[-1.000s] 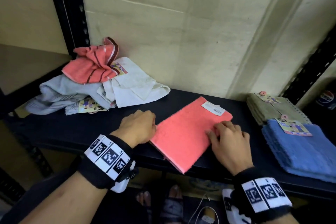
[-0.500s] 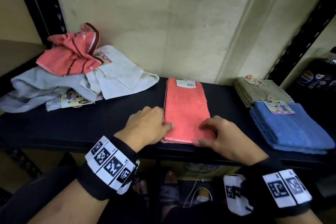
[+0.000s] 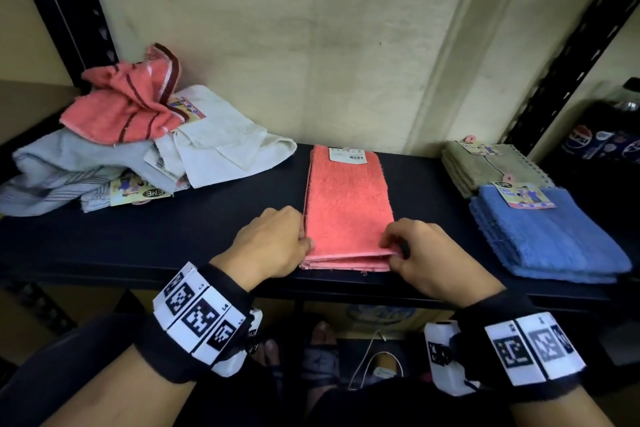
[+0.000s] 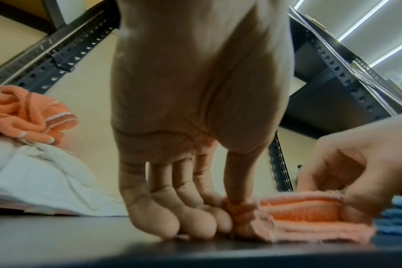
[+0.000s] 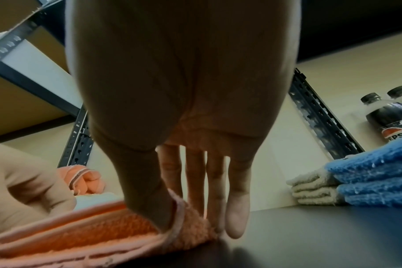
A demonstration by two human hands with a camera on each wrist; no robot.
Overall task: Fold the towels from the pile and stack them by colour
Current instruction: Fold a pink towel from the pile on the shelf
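- The left hand (image 3: 273, 246) pinches the near left corner of the pink towel (image 3: 348, 208) with its thumb and fingers.
- The right hand (image 3: 429, 262) pinches the near right corner, lifting the top layer a little.
- The folded pink towel lies long on the dark shelf (image 3: 156, 239), between both hands.
- Right: a blue stack (image 3: 543, 236), then a tan stack (image 3: 485, 166).
- Far left: the messy pile (image 3: 131, 146).

The coral towel (image 3: 348, 208), angled across the shelf a second ago, now lies square; the left hand (image 3: 273, 248) and right hand (image 3: 427, 258) have shifted to pinch its near corners.
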